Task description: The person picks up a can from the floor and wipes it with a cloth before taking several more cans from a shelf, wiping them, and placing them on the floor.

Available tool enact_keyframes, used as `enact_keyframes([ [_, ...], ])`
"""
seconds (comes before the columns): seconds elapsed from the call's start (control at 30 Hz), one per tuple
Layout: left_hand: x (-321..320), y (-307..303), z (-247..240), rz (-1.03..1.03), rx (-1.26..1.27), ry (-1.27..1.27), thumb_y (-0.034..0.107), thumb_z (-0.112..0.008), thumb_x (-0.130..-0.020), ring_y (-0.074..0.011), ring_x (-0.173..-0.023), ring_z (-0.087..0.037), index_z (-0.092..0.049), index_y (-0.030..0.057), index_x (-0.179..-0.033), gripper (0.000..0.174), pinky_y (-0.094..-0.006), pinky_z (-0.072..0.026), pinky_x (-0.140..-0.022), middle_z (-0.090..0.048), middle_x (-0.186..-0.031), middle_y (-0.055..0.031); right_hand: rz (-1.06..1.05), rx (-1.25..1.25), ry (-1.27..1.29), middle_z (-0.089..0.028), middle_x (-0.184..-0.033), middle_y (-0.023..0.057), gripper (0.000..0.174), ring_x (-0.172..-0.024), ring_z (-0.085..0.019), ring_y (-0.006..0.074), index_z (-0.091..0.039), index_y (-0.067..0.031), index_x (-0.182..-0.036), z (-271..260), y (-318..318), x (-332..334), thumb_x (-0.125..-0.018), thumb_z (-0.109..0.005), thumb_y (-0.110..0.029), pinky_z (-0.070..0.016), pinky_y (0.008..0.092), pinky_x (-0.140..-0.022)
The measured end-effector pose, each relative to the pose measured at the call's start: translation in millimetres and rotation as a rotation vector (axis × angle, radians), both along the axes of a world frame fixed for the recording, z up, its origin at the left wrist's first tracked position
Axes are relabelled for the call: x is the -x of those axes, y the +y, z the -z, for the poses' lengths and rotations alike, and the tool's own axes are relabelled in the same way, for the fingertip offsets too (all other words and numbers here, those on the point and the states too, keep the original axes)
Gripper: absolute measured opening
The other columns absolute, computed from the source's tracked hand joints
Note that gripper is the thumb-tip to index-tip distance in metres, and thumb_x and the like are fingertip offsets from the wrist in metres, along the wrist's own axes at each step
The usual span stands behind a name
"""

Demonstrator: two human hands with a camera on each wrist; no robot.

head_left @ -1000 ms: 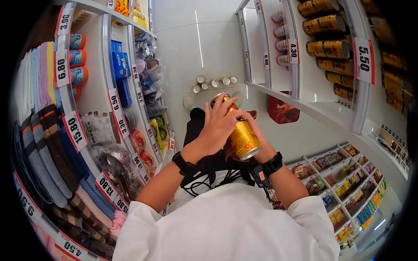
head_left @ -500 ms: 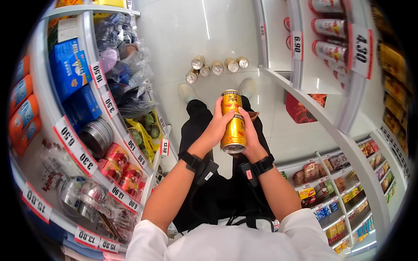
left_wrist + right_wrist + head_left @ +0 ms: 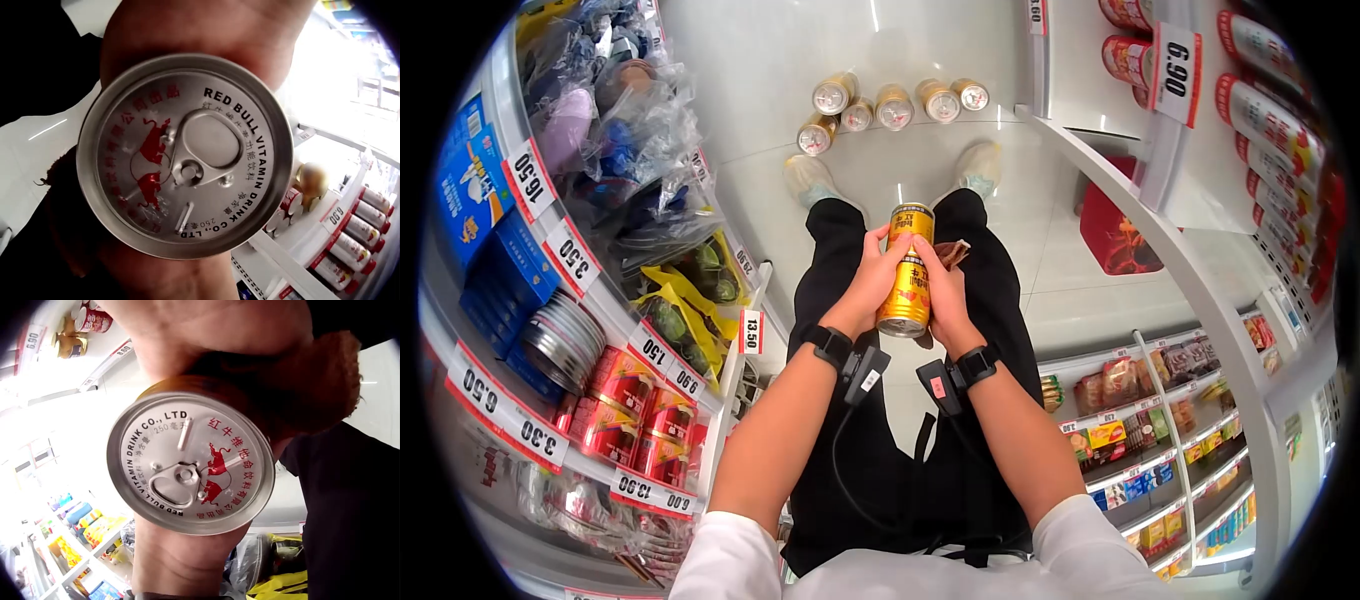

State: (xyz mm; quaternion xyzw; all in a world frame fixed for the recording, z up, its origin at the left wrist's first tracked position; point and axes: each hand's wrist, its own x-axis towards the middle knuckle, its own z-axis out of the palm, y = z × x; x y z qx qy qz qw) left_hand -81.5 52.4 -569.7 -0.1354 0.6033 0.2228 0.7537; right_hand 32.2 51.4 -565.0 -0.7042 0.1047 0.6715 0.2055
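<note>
Two gold drink cans, one beyond the other, are held end to end above the black trousers. My left hand grips them from the left and my right hand from the right, with the thumbs near the join. The nearer can's silver lid, with its pull tab flat, faces the wrist cameras; the same lid shows in the right wrist view. A brown, ragged-edged thing is beside my right hand; what it is I cannot tell. The far fingers are hidden.
Several gold cans stand on the floor beyond the shoes. Shelves with bagged goods and red cans line the left. A shelf edge runs along the right, with a red container beneath it.
My left hand has gone from across the cans to their left side. The cans have straightened from a slant, and the head view has shifted, so the floor cans appear larger and higher.
</note>
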Motion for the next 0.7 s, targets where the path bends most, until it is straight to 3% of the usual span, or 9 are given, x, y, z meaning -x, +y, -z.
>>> enact_keyframes([
  [0.1, 6, -8, 17, -0.006, 0.025, -0.032, 0.038, -0.058, -0.097, -0.0226, -0.081, -0.065, -0.027, 0.0108, -0.138, 0.058, -0.0356, -0.0555, -0.064, -0.057, -0.108, -0.0161, -0.059, -0.024, -0.045, -0.063, -0.094, 0.008, 0.041, -0.081, -0.062, 0.0129, -0.057, 0.0021, -0.104, 16, -11, 1, -0.089, -0.071, -0.034, -0.0515, 0.0287, -0.073],
  [0.17, 10, -11, 28, 0.064, 0.046, -0.053, 0.036, -0.059, -0.097, -0.0233, -0.077, -0.065, -0.028, 0.0108, -0.137, 0.056, -0.036, -0.0558, -0.062, -0.058, -0.105, -0.0164, -0.277, -0.062, -0.159, -0.065, -0.09, 0.008, 0.043, -0.082, -0.062, 0.0124, -0.06, 0.0025, -0.099, 33, -20, -2, -0.091, -0.067, -0.039, -0.0503, 0.0281, -0.072],
  [0.27, 12, -17, 50, 0.084, 0.104, -0.058, 0.035, -0.059, -0.097, -0.0242, -0.077, -0.066, -0.029, 0.0109, -0.136, 0.055, -0.0372, -0.056, -0.06, -0.058, -0.104, -0.0171, -0.36, 0.052, -0.147, -0.067, -0.088, 0.008, 0.045, -0.083, -0.063, 0.0125, -0.061, 0.0029, -0.097, 55, -26, -8, -0.093, -0.064, -0.042, -0.0498, 0.028, -0.074],
  [0.33, 16, -12, 67, 0.097, 0.1, -0.097, 0.036, -0.059, -0.097, -0.0257, -0.078, -0.067, -0.028, 0.0115, -0.138, 0.057, -0.0385, -0.0565, -0.059, -0.059, -0.105, -0.0178, -0.284, 0.054, -0.166, -0.064, -0.08, 0.0061, 0.04, -0.074, -0.061, 0.0111, -0.062, 0.0009, -0.094, 67, -23, -8, -0.094, -0.064, -0.039, -0.0493, 0.0268, -0.066],
  [0.4, 21, -2, 79, 0.136, 0.098, -0.105, 0.037, -0.059, -0.097, -0.0257, -0.078, -0.067, -0.028, 0.0116, -0.14, 0.059, -0.0389, -0.0568, -0.06, -0.06, -0.107, -0.0183, -0.218, 0.01, -0.263, -0.06, -0.07, 0.0043, 0.034, -0.057, -0.055, 0.0088, -0.058, -0.0031, -0.085, 67, -13, -10, -0.095, -0.063, -0.035, -0.0433, 0.0253, -0.05],
  [0.43, 23, 1, 83, 0.125, 0.101, -0.096, 0.04, -0.06, -0.095, -0.0244, -0.077, -0.066, -0.03, 0.0139, -0.14, 0.06, -0.0373, -0.0565, -0.057, -0.059, -0.108, -0.0157, -0.157, -0.013, -0.3, -0.052, -0.06, 0.0012, 0.032, -0.043, -0.042, 0.0064, -0.052, -0.007, -0.077, 59, -2, -9, -0.096, -0.061, -0.031, -0.0303, 0.0233, -0.037],
  [0.47, 26, 4, 95, 0.136, 0.073, -0.062, 0.041, -0.06, -0.095, -0.0247, -0.078, -0.066, -0.028, 0.0139, -0.141, 0.062, -0.038, -0.0569, -0.059, -0.059, -0.11, -0.0157, -0.03, 0.013, -0.292, -0.048, -0.057, -0.0002, 0.035, -0.04, -0.034, 0.0053, -0.049, -0.0076, -0.074, 56, 10, -9, -0.097, -0.06, -0.03, -0.0247, 0.0218, -0.035],
  [0.6, 34, 6, 168, -0.024, 0.059, 0.017, 0.04, -0.06, -0.095, -0.027, -0.079, -0.066, -0.026, 0.0145, -0.142, 0.063, -0.0421, -0.0575, -0.062, -0.058, -0.109, -0.0153, 0.002, -0.097, -0.317, -0.054, -0.071, 0.0058, 0.027, -0.051, -0.042, 0.0083, -0.047, -0.0044, -0.099, 73, 22, -25, -0.098, -0.058, -0.029, -0.0307, 0.0241, -0.038],
  [0.7, 48, -4, 235, -0.143, 0.039, -0.023, 0.039, -0.058, -0.096, -0.0292, -0.077, -0.066, -0.033, 0.0155, -0.135, 0.052, -0.0466, -0.0578, -0.059, -0.06, -0.1, -0.015, -0.025, -0.097, -0.276, -0.057, -0.076, 0.0083, 0.028, -0.058, -0.048, 0.0106, -0.047, -0.0044, -0.101, 70, 31, -23, -0.098, -0.058, -0.03, -0.0407, 0.027, -0.047],
])
